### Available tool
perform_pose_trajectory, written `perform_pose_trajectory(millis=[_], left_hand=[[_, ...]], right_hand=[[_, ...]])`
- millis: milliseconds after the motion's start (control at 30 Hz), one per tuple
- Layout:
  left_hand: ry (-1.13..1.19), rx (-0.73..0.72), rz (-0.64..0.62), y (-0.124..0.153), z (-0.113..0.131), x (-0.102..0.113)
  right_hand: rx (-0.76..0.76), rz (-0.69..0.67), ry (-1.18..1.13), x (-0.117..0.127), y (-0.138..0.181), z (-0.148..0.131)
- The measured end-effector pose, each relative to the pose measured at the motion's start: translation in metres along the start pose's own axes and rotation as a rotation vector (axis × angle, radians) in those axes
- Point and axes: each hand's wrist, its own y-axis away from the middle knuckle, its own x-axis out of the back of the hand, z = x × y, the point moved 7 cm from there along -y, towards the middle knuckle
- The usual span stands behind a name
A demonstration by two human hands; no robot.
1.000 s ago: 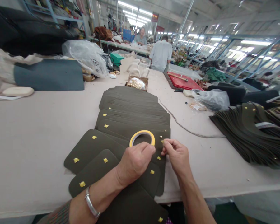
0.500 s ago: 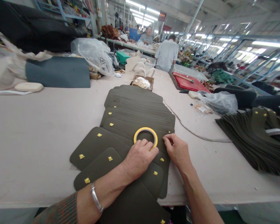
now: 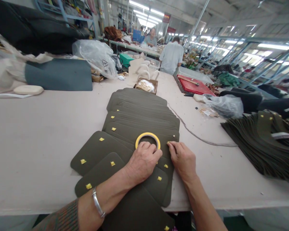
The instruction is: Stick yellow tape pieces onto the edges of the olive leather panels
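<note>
Right hand (image 3: 181,158) had come down since the earlier frames: a second before it was lifted, thumb and forefinger pinched on a small yellow scrap, and now it lay low with its fingertips (image 3: 170,145) pressed on the top olive panel (image 3: 121,132), gripping nothing. A speck of yellow showed at the fingertips, possibly the scrap now stuck down, though the view was too small to be sure. Left hand (image 3: 142,162) had barely shifted; its fingers were curled over the near rim of the yellow tape roll (image 3: 147,134), holding it flat on the same panel, just beside the right hand. Judged from this, one more tab was being seated on the panel. Panels lay fanned in an overlapping row (image 3: 139,106) away from the person, several bearing yellow tabs (image 3: 101,139), on a pale tabletop (image 3: 38,128). A second heap of dark pieces (image 3: 260,144) sat to the right, and a cord (image 3: 197,136) ran between. Further off: a box of gold-coloured fittings (image 3: 145,85), a red tray (image 3: 191,84), a plastic bag (image 3: 96,57), and other people at long benches under strip lights.
</note>
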Motion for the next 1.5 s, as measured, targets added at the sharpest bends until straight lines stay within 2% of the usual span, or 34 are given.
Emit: perform_pose_trajectory(millis=[67,233,400,500,567,633,733,867,967,1067,1167,1233,1300,1433,1500], left_hand=[[0.001,-0.004,-0.005,0.002,0.001,0.001],[0.056,-0.043,-0.032,0.005,0.005,0.003],[0.177,-0.076,0.039,0.006,0.004,0.010],[0.274,-0.068,0.105,0.007,0.001,0.014],[0.326,-0.085,0.130,0.009,0.001,0.016],[0.348,-0.092,0.149,0.009,0.001,0.017],[0.353,-0.071,0.161,0.009,0.000,0.016],[0.359,-0.072,0.132,0.010,0.001,0.013],[0.348,-0.076,0.113,0.011,0.003,0.013],[0.336,-0.104,0.101,0.011,0.005,0.015],[0.303,-0.089,0.092,0.010,0.005,0.016],[0.269,-0.077,0.097,0.009,0.005,0.017],[0.250,-0.076,0.115,0.008,0.005,0.020],[0.262,-0.089,0.175,0.010,0.009,0.026],[0.276,-0.111,0.202,0.012,0.012,0.027]], right_hand=[[-0.096,-0.027,0.002,-0.003,-0.005,0.003],[-0.371,-0.101,-0.176,-0.011,-0.013,0.014],[-0.402,-0.103,-0.305,-0.006,-0.011,0.016],[-0.419,-0.046,-0.523,0.008,0.004,0.012],[-0.370,-0.070,-0.649,0.016,0.015,0.002],[-0.244,-0.113,-0.686,0.024,0.023,-0.014],[-0.050,-0.108,-0.637,0.032,0.027,-0.033],[0.120,-0.062,-0.535,0.033,0.026,-0.045],[0.169,-0.043,-0.468,0.033,0.025,-0.048],[0.142,0.009,-0.389,0.036,0.026,-0.048],[0.075,0.046,-0.354,0.039,0.030,-0.049],[-0.030,0.046,-0.384,0.039,0.032,-0.047],[-0.225,0.008,-0.510,0.033,0.033,-0.040],[-0.640,-0.133,-0.944,0.004,0.041,-0.027],[-0.778,-0.121,-1.059,-0.006,0.045,-0.014]])
